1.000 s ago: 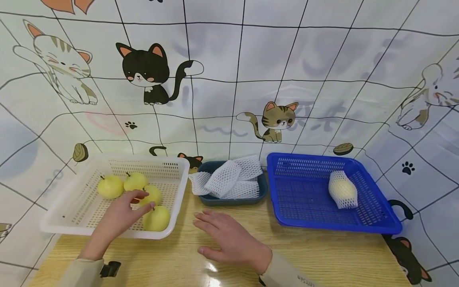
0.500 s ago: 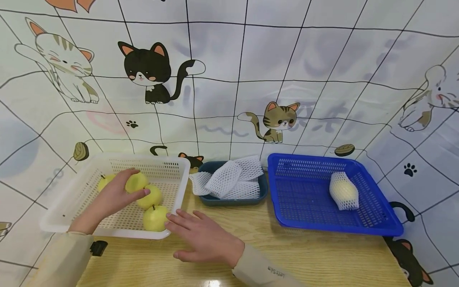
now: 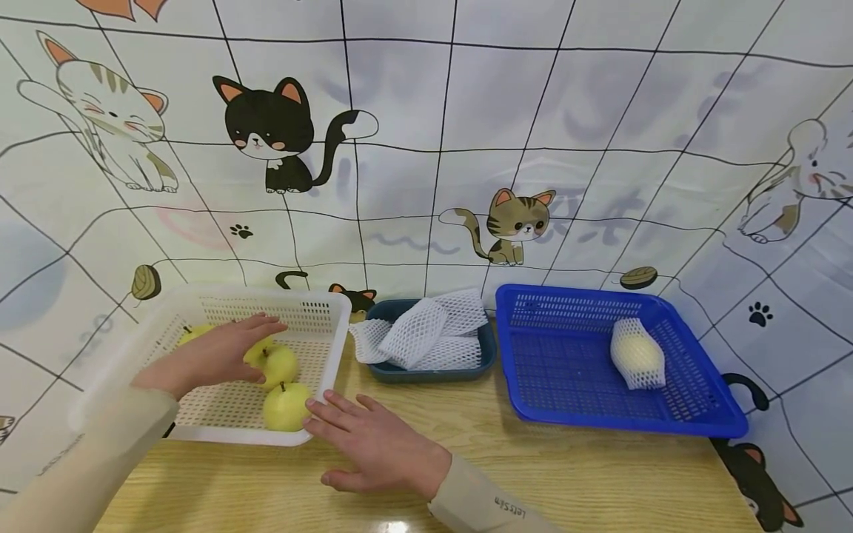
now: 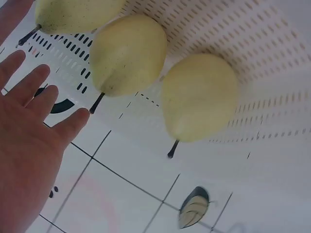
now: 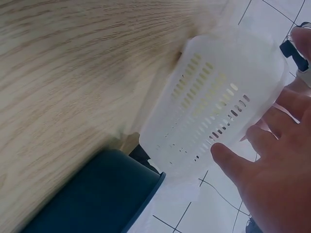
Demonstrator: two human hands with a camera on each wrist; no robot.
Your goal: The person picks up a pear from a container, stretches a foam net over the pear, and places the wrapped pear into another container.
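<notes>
Several yellow pears with dark stems lie in a white perforated basket at the left. My left hand reaches over the basket, fingers extended and slightly bent, hiding part of the rear pears. In the left wrist view this hand has its fingers spread beside a pear, holding nothing; another pear lies further off. Palm down, my right hand stretches to the basket's front right corner, its fingertips right at the rim. The right wrist view shows its thumb and fingers apart near the basket wall.
A dark teal tub with white foam net sleeves stands in the middle. To the right is a blue basket holding one fruit in a foam net. A cat-print sheet rises behind the wooden table.
My left hand has moved from above the front pears toward the rear ones. My right hand has shifted left from the table in front of the tub to the white basket's corner.
</notes>
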